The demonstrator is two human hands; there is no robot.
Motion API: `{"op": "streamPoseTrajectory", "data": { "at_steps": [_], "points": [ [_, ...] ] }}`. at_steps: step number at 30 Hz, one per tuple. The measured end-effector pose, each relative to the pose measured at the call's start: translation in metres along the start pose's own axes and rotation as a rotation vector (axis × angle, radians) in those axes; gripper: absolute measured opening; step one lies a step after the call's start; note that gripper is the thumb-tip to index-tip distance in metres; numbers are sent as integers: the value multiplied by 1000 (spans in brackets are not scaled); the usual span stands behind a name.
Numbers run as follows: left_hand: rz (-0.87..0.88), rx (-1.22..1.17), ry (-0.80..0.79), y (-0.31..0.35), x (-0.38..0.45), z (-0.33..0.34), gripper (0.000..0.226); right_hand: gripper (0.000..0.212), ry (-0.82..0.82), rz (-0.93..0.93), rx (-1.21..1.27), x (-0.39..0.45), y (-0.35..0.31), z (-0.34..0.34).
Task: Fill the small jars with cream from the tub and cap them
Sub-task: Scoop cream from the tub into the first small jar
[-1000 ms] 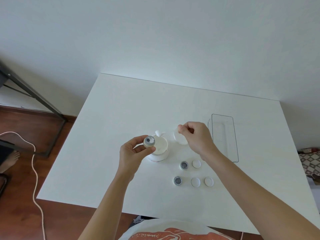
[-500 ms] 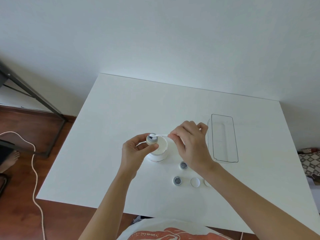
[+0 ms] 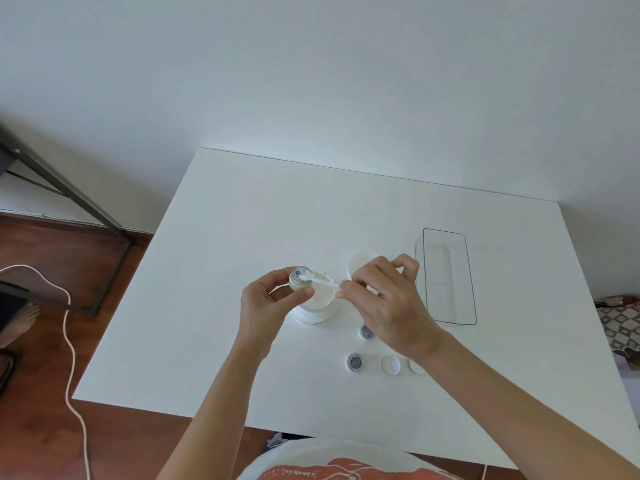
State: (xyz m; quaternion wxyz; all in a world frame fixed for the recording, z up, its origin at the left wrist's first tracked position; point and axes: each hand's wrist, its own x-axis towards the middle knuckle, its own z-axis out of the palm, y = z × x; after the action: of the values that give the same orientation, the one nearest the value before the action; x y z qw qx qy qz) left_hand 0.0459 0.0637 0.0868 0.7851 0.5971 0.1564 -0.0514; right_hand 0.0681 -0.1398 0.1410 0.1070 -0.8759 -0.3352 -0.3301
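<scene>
My left hand [image 3: 265, 306] holds a small jar [image 3: 300, 278] tilted above the open white cream tub [image 3: 317, 311]. My right hand [image 3: 384, 299] pinches a thin white spatula [image 3: 323, 281], and its tip with cream sits in the mouth of that jar. Two more open small jars [image 3: 355, 362] [image 3: 366, 331] stand on the table in front of the tub. White caps [image 3: 390, 365] [image 3: 415, 368] lie to their right, one partly hidden by my right wrist. The tub's lid [image 3: 358, 265] lies behind my right hand.
A clear rectangular plastic tray [image 3: 446, 277] stands to the right of my right hand. The white table [image 3: 242, 230] meets the wall at the back. A white cord [image 3: 69, 358] runs across the wooden floor on the left, near a black metal frame [image 3: 69, 192].
My right hand came left from beside the tub lid with the spatula and put its creamy tip into the jar in my left hand. The jar rose slightly and tilted.
</scene>
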Motion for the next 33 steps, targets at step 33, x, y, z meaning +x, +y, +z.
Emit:
{"op": "streamPoseTrajectory", "data": {
  "at_steps": [33],
  "points": [
    [10, 8, 68, -5, -6, -19, 36, 25, -712, 407, 210, 8, -8, 76]
  ]
}}
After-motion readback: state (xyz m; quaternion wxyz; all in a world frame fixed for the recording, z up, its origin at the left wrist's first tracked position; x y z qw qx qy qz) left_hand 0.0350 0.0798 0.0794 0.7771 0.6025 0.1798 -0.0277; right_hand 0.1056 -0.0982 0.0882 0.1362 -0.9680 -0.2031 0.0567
